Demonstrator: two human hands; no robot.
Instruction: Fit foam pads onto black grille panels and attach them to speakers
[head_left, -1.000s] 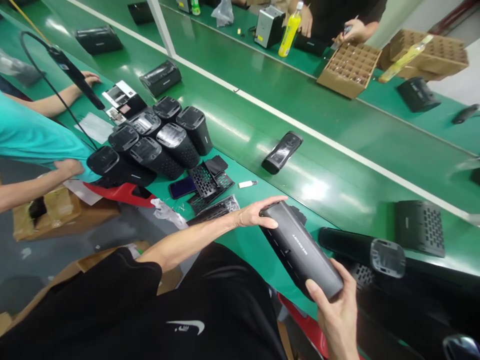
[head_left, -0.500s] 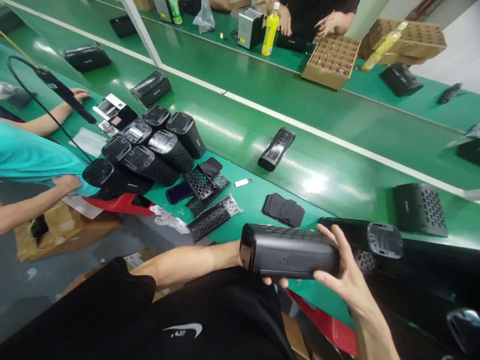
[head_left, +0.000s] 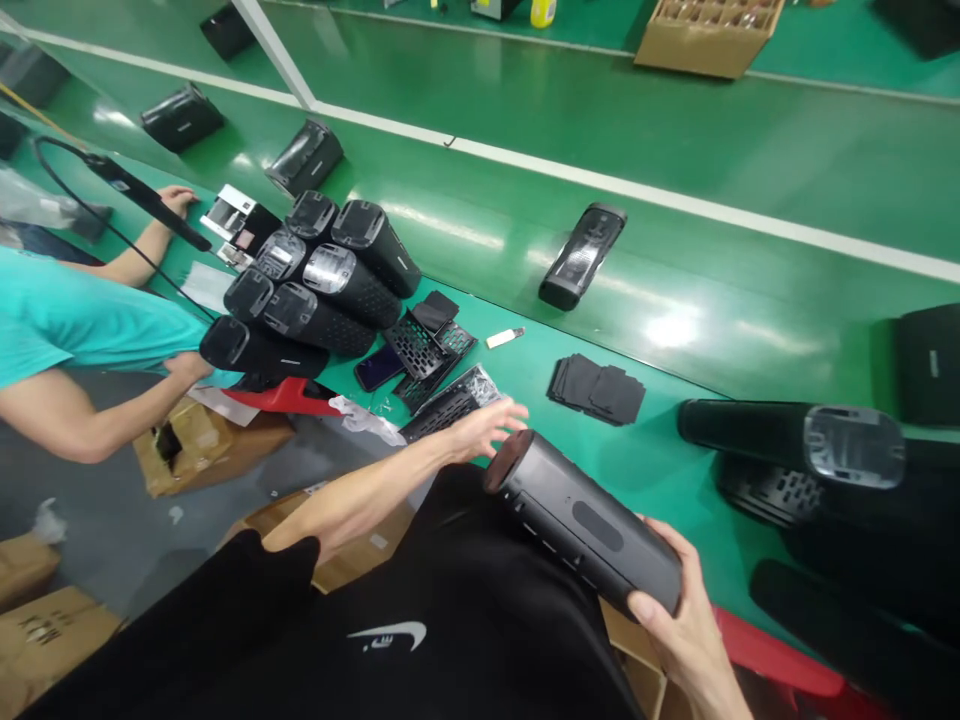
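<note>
My right hand (head_left: 686, 610) grips the lower right end of a black speaker housing (head_left: 592, 520), thumb on the near side and fingers on the far side. The housing slants in front of my body, and a dark oval recess shows on the face turned up. Just off its upper left end is my left hand (head_left: 491, 425), fingers spread and holding nothing. Behind that hand lie black perforated grilles (head_left: 450, 405), one partly wrapped in clear plastic. A stack of thin black pads (head_left: 596, 388) lies on the green bench beyond the housing.
Several black speakers (head_left: 352, 280) stand grouped at left, beside a co-worker in a teal shirt (head_left: 112, 320). A phone (head_left: 379, 368) and a white-handled tool (head_left: 505, 338) lie on the bench. One speaker (head_left: 583, 257) sits on the green belt; more black housings (head_left: 855, 445) are at right.
My left hand has let go of the housing's left end and opened beside it. My right hand has turned and tilted the housing, its right end now lower. The view has shifted downward.
</note>
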